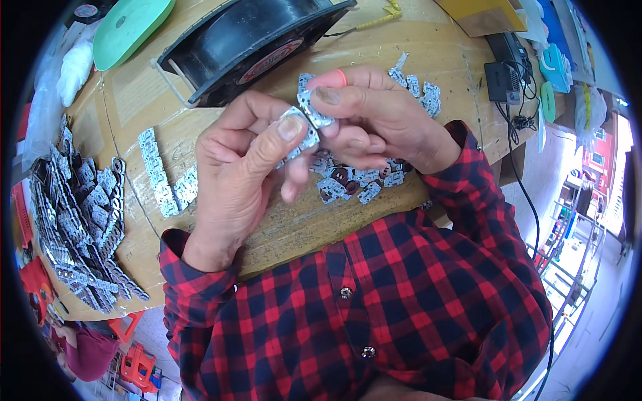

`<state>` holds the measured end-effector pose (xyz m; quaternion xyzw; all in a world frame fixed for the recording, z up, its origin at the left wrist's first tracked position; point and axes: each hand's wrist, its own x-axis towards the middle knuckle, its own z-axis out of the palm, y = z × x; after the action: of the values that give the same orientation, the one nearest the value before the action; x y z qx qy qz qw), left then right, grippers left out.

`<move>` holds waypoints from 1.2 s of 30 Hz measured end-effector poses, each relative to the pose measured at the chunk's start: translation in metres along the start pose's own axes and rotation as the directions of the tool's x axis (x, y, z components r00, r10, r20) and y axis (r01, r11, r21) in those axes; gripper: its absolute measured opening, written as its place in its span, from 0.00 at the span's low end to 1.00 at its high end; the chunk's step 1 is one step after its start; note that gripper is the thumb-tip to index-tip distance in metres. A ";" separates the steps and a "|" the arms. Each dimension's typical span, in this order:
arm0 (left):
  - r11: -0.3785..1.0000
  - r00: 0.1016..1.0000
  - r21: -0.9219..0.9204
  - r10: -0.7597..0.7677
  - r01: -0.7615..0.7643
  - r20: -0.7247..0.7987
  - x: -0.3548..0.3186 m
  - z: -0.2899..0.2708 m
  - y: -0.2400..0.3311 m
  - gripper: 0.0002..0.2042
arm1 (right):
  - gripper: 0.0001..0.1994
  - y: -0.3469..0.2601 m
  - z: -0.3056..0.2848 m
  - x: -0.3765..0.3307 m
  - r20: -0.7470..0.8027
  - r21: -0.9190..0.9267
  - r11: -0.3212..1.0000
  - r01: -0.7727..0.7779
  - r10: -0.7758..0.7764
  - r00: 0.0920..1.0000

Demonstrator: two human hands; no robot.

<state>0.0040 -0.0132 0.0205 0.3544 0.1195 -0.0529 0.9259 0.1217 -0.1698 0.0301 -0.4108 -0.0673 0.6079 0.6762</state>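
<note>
Between both hands, in front of my chest, is a strip of small white circuit boards [309, 138] with dark specks. My left hand [231, 160] pinches its lower part, the thumb flat on top. The upper part lies under the thumb of my right hand [381, 113], and a dark line shows between the two parts. An orange band circles a finger of my right hand. Below the hands lies a heap of loose small boards [368, 192], some showing dark brown round parts. Left of my left hand are two joined-board strips [155, 175]; more boards [430, 99] lie beyond my right hand.
A big pile of board strips [87, 220] covers the table's left end. A black round fan [247, 50] stands just beyond my hands, near a green dish [130, 30]. Black power adapters [501, 83] with cables sit at right. Another person's sleeve [97, 351] shows lower left.
</note>
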 end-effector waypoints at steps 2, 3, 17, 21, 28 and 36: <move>0.945 0.977 0.281 0.198 -0.168 -0.079 0.002 -0.003 -0.004 0.08 | 0.13 0.000 -0.008 0.001 -0.076 -0.079 0.996 0.042 -0.048 0.996; 0.945 0.977 0.280 0.197 -0.169 -0.077 0.002 -0.001 -0.005 0.08 | 0.13 0.000 -0.010 0.001 -0.146 -0.161 0.984 0.079 -0.103 0.984; 0.297 0.741 0.861 0.659 -0.413 0.128 0.013 0.002 -0.022 0.08 | 0.14 -0.006 -0.014 0.001 -0.141 -0.382 0.916 0.125 -0.191 0.971; 0.213 0.711 0.892 0.687 -0.399 0.154 0.013 0.004 -0.023 0.08 | 0.14 -0.006 -0.013 0.001 -0.135 -0.416 0.902 0.118 -0.189 0.973; 0.354 0.723 0.848 0.689 -0.395 0.050 0.014 0.008 -0.023 0.06 | 0.15 -0.008 -0.013 0.002 -0.185 -0.309 0.944 0.113 -0.177 0.967; 0.377 0.737 0.850 0.676 -0.367 0.018 0.014 0.009 -0.021 0.06 | 0.15 -0.011 -0.017 0.003 -0.142 -0.147 0.984 0.096 -0.117 0.983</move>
<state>0.0156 -0.0349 0.0096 0.7578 0.1158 0.2597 0.5873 0.1408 -0.1748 0.0249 -0.4974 -0.0804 0.5317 0.6807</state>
